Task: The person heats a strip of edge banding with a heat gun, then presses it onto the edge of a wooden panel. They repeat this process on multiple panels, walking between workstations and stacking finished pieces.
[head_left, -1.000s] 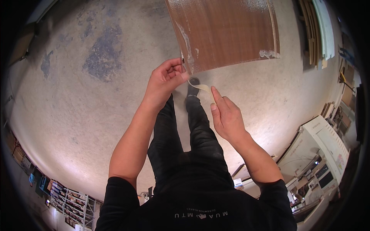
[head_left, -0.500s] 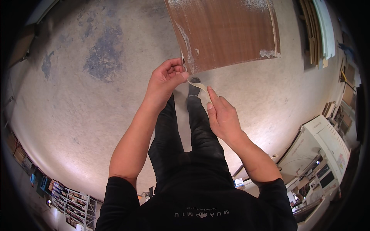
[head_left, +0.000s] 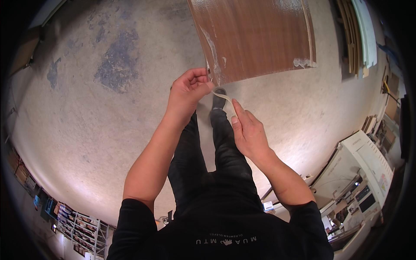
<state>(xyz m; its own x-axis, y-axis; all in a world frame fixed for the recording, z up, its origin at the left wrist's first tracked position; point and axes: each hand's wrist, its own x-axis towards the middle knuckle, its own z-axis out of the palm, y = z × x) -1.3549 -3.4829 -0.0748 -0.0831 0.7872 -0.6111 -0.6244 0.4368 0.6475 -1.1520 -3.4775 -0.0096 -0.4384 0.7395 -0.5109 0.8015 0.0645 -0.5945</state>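
A brown wood-grain panel (head_left: 260, 41) with shiny clear film hangs into the top of the view, the film wrinkled along its left edge and near right corner. By the panel's near left corner, my left hand (head_left: 187, 93) is closed in a pinch, the thumb pressing the upper end of a thin pale strip (head_left: 224, 95). This strip curves down to my right hand (head_left: 250, 133), which grips its other end between thumb and fingers. Whether my left fingers also touch the panel's edge is partly hidden.
Below the hands is my shoe (head_left: 219, 99) on the concrete floor (head_left: 86, 130). Long boards (head_left: 353, 39) lie at the far right. A pale machine (head_left: 364, 173) with a control panel stands at the lower right, and a loaded rack (head_left: 89, 229) at the lower left.
My left hand has shifted very slightly toward me and right. The pale strip's curve looks somewhat thinner and turned more edge-on. My right hand has barely moved.
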